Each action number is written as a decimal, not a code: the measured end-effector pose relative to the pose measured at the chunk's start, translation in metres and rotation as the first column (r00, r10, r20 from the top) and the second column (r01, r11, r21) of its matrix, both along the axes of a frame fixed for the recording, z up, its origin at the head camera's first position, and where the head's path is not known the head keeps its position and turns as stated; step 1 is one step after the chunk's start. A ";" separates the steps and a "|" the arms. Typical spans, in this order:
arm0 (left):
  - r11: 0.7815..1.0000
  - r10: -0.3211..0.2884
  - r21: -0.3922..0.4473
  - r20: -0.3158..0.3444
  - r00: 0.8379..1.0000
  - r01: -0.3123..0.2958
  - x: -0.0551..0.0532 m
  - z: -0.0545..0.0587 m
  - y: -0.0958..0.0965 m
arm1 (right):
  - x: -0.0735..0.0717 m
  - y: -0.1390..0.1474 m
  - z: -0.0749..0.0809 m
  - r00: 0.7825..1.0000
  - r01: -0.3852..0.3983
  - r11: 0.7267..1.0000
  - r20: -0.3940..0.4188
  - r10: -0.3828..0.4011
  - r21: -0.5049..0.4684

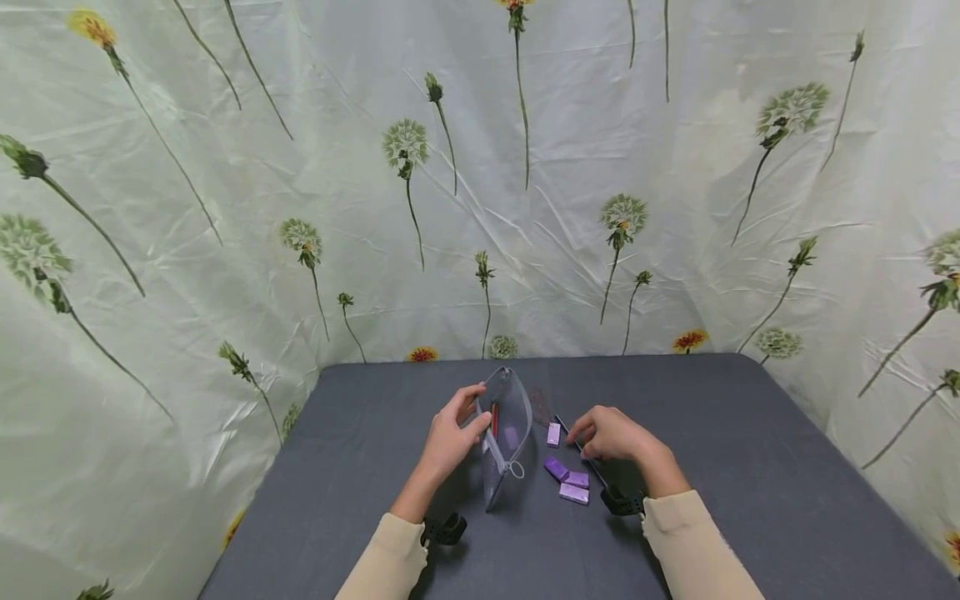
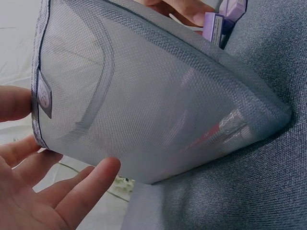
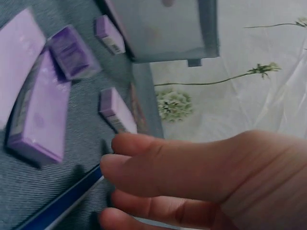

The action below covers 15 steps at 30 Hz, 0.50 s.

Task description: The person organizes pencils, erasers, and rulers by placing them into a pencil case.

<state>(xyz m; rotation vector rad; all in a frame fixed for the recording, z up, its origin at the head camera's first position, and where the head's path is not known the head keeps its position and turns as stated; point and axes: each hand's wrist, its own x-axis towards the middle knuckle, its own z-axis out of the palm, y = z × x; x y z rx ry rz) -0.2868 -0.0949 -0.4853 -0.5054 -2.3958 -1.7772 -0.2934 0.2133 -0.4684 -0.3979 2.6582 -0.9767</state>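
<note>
My left hand [image 1: 453, 429] holds the rim of a grey see-through mesh pouch [image 2: 144, 96], thumb on one side and fingers on the other. The pouch stands tilted with its zipped mouth gaping. Inside show a red stick-like item [image 1: 494, 421] and a purple piece [image 1: 512, 438], blurred through the mesh. To the right, my right hand [image 1: 611, 433] pinches a slim dark blue pencil-like stick [image 3: 62, 199] low over the table; its far end is partly hidden by the thumb in the right wrist view. Several small purple blocks [image 1: 574, 493] with printed labels lie between pouch and right hand.
A dark grey cloth-covered table [image 1: 375, 467] lies under everything. Behind it hangs a pale curtain [image 1: 360, 208] printed with dandelions. A thin reddish-brown see-through item [image 1: 539, 407] lies just behind the pouch. Each wrist wears a black camera strap [image 1: 444, 530].
</note>
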 end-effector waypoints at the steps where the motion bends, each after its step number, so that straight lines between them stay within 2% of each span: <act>1: 1.000 -0.002 0.002 0.000 1.000 0.002 0.000 0.000 0.000 | 0.000 -0.001 -0.001 1.000 0.006 1.000 -0.001 -0.006 0.011; 8: 1.000 -0.013 0.021 -0.014 1.000 0.013 0.001 0.002 -0.003 | -0.001 -0.008 -0.002 1.000 0.010 0.997 -0.029 -0.008 0.070; 15: 1.000 -0.021 0.017 -0.002 1.000 0.021 -0.001 0.002 -0.004 | -0.003 -0.015 -0.006 0.996 0.027 0.993 -0.082 -0.018 0.112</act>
